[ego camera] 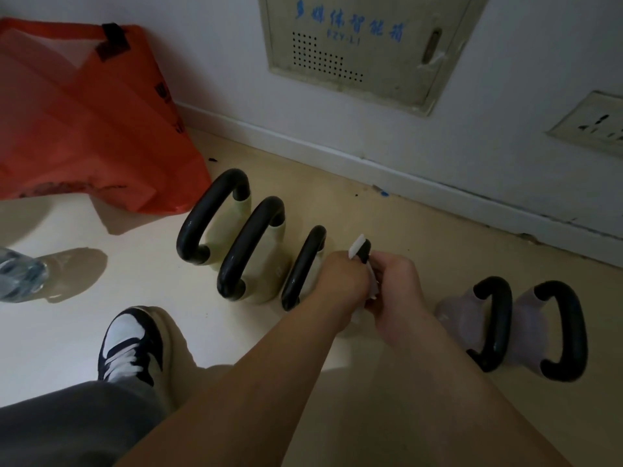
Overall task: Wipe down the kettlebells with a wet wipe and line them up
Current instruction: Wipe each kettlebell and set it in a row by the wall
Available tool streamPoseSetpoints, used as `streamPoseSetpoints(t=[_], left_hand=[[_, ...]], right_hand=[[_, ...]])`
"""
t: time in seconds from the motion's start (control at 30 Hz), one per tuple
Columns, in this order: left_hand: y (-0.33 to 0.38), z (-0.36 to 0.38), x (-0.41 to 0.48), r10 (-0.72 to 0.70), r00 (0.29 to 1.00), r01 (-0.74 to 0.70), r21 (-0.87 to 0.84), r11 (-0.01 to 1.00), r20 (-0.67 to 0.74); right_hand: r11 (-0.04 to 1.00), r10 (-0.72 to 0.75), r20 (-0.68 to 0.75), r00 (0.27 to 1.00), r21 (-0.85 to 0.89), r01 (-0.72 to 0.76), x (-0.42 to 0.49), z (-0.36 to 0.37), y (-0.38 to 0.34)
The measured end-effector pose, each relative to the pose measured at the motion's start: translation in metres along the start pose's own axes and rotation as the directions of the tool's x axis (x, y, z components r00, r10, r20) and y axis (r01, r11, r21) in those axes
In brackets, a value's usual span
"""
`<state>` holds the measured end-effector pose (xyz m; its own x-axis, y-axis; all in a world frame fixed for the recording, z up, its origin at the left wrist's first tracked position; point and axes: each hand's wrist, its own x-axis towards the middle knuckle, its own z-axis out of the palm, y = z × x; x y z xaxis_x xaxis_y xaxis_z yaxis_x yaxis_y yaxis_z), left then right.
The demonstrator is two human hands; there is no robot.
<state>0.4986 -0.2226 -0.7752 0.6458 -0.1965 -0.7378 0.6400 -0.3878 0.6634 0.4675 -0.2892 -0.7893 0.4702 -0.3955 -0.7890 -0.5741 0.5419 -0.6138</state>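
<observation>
Three cream kettlebells with black handles stand side by side: one at the left [215, 217], one in the middle [253, 247], one to their right [303, 267]. A fourth kettlebell's black handle [365, 252] pokes up between my hands; its body is hidden beneath them. My left hand [340, 274] curls round that handle. My right hand [394, 284] pinches a white wet wipe [357, 246] wrapped against the handle. Two pale purple kettlebells [488, 318] [556, 332] stand apart at the right.
An orange plastic bag [84, 123] lies at the back left. A clear water bottle [17, 274] lies at the left edge. My shoe [131, 345] and trouser leg are in front of the row. The wall with its skirting board [404, 176] runs behind.
</observation>
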Motion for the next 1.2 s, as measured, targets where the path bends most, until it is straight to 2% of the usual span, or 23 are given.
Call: streamPoseSetpoints(t=[0.13, 0.23, 0.33, 0.43, 0.53, 0.6, 0.7, 0.8, 0.87, 0.93, 1.0, 1.1, 1.2], left_hand=[[-0.001, 0.001, 0.004, 0.015, 1.000, -0.015, 0.008, 1.000, -0.008], [-0.004, -0.001, 0.000, -0.004, 1.000, 0.004, -0.043, 0.999, 0.011], [0.010, -0.013, -0.012, 0.035, 0.998, -0.039, -0.098, 0.994, -0.051], [0.036, -0.033, -0.024, 0.166, 0.977, -0.171, -0.024, 0.985, -0.136], [0.041, -0.042, -0.045, 0.247, 0.958, -0.233, 0.108, 0.967, -0.146], [0.025, -0.037, -0.056, 0.270, 0.949, -0.265, 0.049, 0.963, -0.162], [-0.005, -0.012, -0.072, 0.190, 0.973, -0.206, -0.120, 0.971, -0.134], [-0.028, 0.018, -0.086, 0.113, 0.992, -0.121, -0.152, 0.981, -0.060], [-0.037, 0.034, -0.092, 0.044, 0.999, -0.047, -0.147, 0.988, -0.024], [-0.041, 0.045, -0.095, 0.022, 0.999, -0.025, -0.134, 0.991, -0.025], [-0.047, 0.057, -0.089, 0.035, 0.998, -0.039, -0.094, 0.995, -0.044], [-0.047, 0.070, -0.081, 0.028, 0.999, -0.029, -0.075, 0.997, -0.020], [-0.053, 0.081, -0.067, 0.045, 0.999, -0.046, -0.036, 0.998, -0.011]], right_hand=[[0.998, -0.013, 0.036, 0.999, 0.056, 0.011, 0.000, -0.007, 0.002], [1.000, -0.015, 0.074, 0.997, -0.012, 0.016, -0.004, -0.010, 0.004], [0.998, -0.023, 0.005, 1.000, -0.056, 0.023, -0.004, -0.015, 0.005], [0.999, -0.003, -0.144, 0.990, -0.049, -0.005, 0.001, -0.020, 0.008], [0.980, 0.012, -0.206, 0.979, -0.192, -0.053, -0.002, -0.026, 0.019], [0.943, 0.000, -0.172, 0.985, -0.328, -0.057, -0.014, -0.026, 0.027], [0.876, -0.047, -0.132, 0.990, -0.481, -0.022, -0.033, -0.037, 0.030], [0.836, -0.118, -0.218, 0.969, -0.548, -0.022, -0.044, -0.069, 0.024], [0.825, -0.248, -0.294, 0.923, -0.563, 0.043, -0.047, -0.098, 0.018], [0.791, -0.358, -0.399, 0.844, -0.610, 0.048, -0.048, -0.130, 0.015], [0.810, -0.381, -0.446, 0.810, -0.584, 0.059, -0.043, -0.157, 0.022], [0.873, -0.275, -0.398, 0.875, -0.485, 0.054, -0.029, -0.172, 0.032], [0.882, -0.241, -0.376, 0.895, -0.470, 0.040, -0.008, -0.178, 0.028]])
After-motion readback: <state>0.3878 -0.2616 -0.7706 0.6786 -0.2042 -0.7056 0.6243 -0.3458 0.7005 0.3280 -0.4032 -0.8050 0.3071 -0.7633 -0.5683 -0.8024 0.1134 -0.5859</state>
